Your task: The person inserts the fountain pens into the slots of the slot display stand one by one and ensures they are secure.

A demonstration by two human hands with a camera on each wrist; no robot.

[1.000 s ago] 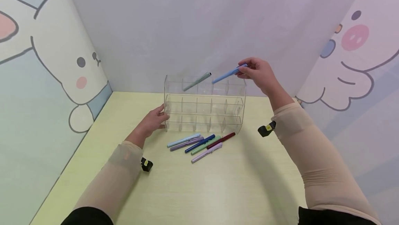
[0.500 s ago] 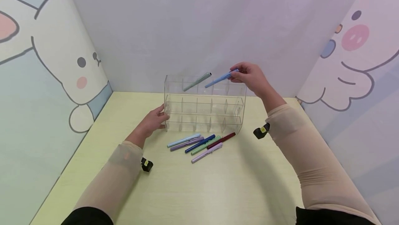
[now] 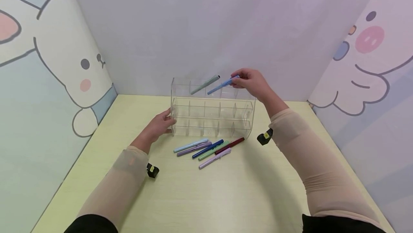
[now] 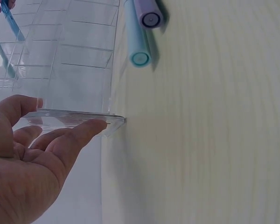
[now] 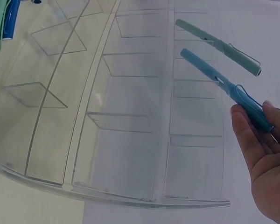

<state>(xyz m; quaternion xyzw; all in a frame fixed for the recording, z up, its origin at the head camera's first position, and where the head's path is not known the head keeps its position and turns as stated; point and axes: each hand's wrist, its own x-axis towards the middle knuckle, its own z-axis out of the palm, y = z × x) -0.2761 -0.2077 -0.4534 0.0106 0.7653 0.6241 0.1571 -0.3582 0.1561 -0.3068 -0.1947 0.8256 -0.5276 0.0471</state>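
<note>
Right hand (image 3: 253,82), upper centre, pinched blue pen (image 3: 220,87), likely needing clearance from grey-green pen (image 3: 205,84); left hand (image 3: 157,124), centre-left, gripped rack (image 3: 211,112).

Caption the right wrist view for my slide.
The right hand pinches a blue pen at the clear divided organizer, close to a tilted pale green pen.

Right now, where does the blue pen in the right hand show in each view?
Head: blue pen slightly above and right of centre.
Left wrist: blue pen in the top-left corner.
Right wrist: blue pen right of centre, slightly high.
Shared landmark: clear rack, in all three.
</note>
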